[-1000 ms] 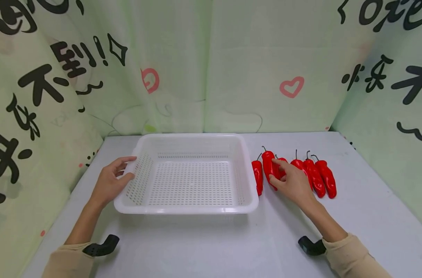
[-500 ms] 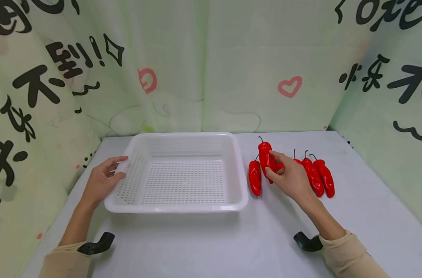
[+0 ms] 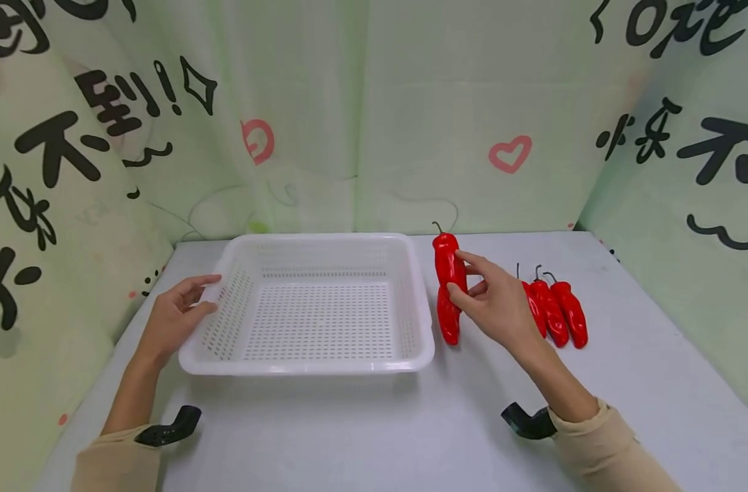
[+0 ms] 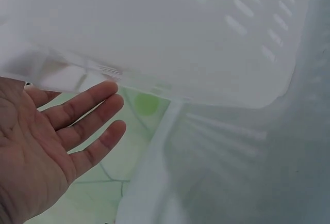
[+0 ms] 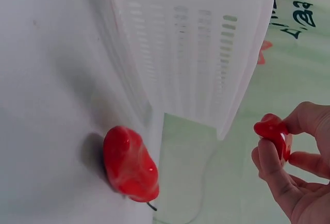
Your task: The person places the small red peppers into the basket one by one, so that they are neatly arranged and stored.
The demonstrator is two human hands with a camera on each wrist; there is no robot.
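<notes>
My right hand (image 3: 496, 301) pinches a red chili pepper (image 3: 446, 249) between thumb and fingers, its stem pointing up. In the right wrist view, the held pepper (image 5: 271, 128) shows end-on at the fingertips. Another red pepper (image 3: 449, 324) lies on the table beneath it, partly covered in the head view. Left of these stands a white perforated plastic basket (image 3: 318, 370). My left hand (image 3: 176, 314) holds the basket's left rim, thumb and index fingertip at the edge. In the left wrist view, other fingers extend below the rim and the thumb is hidden.
Three red peppers (image 3: 552, 311) lie side by side to the right, the leftmost partly behind my right hand. A white cloth covers the table (image 3: 325, 437). Pale green curtain (image 3: 423, 123) with printed characters hangs behind and along both sides.
My right hand has raised the pepper off the table and carried it left, over the leftmost pepper. The basket and my left hand have shifted slightly left, baring more of that pepper earlier on.
</notes>
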